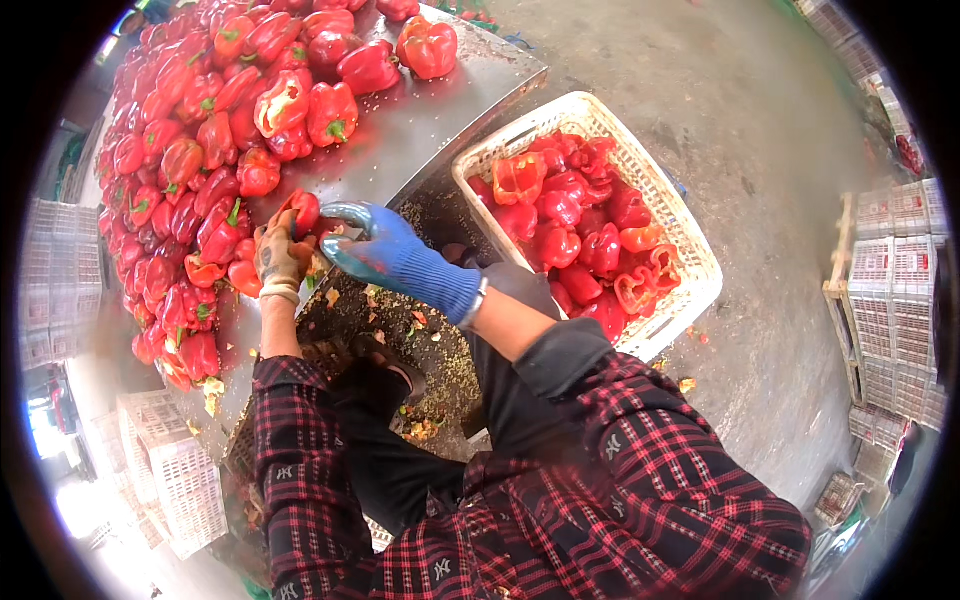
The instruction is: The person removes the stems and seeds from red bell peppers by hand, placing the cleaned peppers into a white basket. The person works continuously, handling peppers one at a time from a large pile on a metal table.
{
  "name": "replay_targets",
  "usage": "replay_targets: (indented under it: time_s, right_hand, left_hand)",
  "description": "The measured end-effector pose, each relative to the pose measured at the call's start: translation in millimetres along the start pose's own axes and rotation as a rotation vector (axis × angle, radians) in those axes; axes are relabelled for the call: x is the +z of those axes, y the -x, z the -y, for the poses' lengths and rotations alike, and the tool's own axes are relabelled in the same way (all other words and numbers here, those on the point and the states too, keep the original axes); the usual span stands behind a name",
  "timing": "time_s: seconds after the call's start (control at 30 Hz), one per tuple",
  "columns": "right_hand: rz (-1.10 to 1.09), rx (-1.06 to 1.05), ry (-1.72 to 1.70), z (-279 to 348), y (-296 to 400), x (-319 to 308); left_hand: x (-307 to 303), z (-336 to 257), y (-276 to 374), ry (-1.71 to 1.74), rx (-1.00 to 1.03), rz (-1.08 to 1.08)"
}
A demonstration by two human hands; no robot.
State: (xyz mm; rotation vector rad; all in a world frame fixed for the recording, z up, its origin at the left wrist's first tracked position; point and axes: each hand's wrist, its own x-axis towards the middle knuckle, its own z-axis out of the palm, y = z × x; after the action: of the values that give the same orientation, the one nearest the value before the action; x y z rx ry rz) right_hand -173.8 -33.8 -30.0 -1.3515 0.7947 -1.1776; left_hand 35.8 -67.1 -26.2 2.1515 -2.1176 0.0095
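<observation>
My left hand (283, 251), in a stained, light-coloured work glove, grips a red bell pepper (304, 211) at the edge of a metal table (390, 150). Close to its right side is my right hand (375, 247), in a blue knit glove with a coated palm and fingers; the thumb and fingers are bent towards the pepper with a gap between them. Whether they hold something small, I cannot tell. A large heap of red bell peppers (217, 139) covers the table's left part. Cored red peppers (577, 217) fill a white plastic basket (667, 184) at my right.
Seeds and pepper scraps (420, 322) litter the floor between my legs and the table. White crates (176, 472) stand at the lower left. More stacked crates (892, 277) are at the far right, beside a wooden pallet (840, 292).
</observation>
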Motion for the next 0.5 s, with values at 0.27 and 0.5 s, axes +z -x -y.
replay_targets:
  time_s: [0.27,0.5]
  right_hand:
    - [-0.011,0.111,-0.315,-24,-39,39]
    - [0.185,0.308,-0.433,13,-43,2]
  left_hand:
    - [10,-20,39,0.949,-0.072,-0.431]
    - [-15,-21,63,0.955,0.164,0.054]
